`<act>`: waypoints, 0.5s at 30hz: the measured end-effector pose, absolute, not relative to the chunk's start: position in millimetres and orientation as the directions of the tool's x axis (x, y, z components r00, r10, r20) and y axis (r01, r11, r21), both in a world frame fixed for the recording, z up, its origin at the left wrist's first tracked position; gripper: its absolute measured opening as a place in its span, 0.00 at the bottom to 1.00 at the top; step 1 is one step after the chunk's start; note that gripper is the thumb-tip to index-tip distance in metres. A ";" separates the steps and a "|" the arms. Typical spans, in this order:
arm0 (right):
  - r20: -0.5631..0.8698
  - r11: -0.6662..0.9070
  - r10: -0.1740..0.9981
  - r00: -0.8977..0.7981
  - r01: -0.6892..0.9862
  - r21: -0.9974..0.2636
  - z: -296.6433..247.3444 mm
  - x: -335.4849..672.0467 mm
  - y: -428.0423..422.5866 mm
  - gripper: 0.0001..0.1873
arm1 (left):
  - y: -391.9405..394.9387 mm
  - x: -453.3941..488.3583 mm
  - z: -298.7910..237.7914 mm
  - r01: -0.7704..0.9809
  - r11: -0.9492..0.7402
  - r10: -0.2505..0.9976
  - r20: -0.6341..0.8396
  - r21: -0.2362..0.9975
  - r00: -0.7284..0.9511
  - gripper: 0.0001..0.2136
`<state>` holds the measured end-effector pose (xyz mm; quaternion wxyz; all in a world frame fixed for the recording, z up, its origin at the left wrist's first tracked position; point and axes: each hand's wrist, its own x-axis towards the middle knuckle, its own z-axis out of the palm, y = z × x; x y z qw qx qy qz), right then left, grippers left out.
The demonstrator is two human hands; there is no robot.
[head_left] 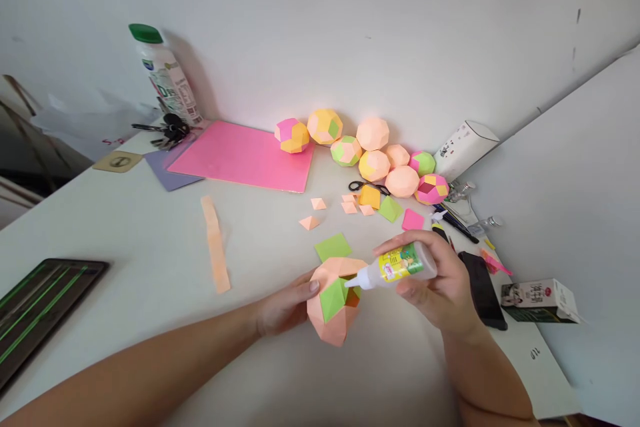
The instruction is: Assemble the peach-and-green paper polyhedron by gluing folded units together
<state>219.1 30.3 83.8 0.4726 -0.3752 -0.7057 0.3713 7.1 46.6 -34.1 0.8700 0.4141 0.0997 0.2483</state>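
My left hand grips a folded paper ball from its left side, just above the table. The ball is mostly peach, with a green facet facing me and an opening at its right. My right hand is closed around a clear glue bottle with a yellow-green label. The bottle is tipped left, its white nozzle at the edge of the green facet beside the opening. A green paper square lies just behind the ball. Whether glue is coming out is too small to tell.
Finished paper balls line the wall. Small peach pieces, scissors and a pink sheet lie in front of them. A peach strip is at left, a phone and a milk carton at right.
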 end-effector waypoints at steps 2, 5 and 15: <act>0.389 0.445 0.880 -0.272 0.188 -0.876 81.7 218.2 31.3 0.20 | 47.1 6.5 -33.7 -0.338 0.535 0.507 0.025 0.774 0.861 0.31; 0.387 0.442 0.884 -0.263 0.198 -0.875 80.8 217.3 31.9 0.19 | 48.0 5.9 -33.2 -0.332 0.536 0.500 0.024 0.776 0.866 0.31; 0.372 0.431 0.892 -0.256 0.236 -0.871 79.9 214.5 29.2 0.20 | 47.7 7.2 -30.2 -0.357 0.529 0.488 0.069 0.770 0.870 0.30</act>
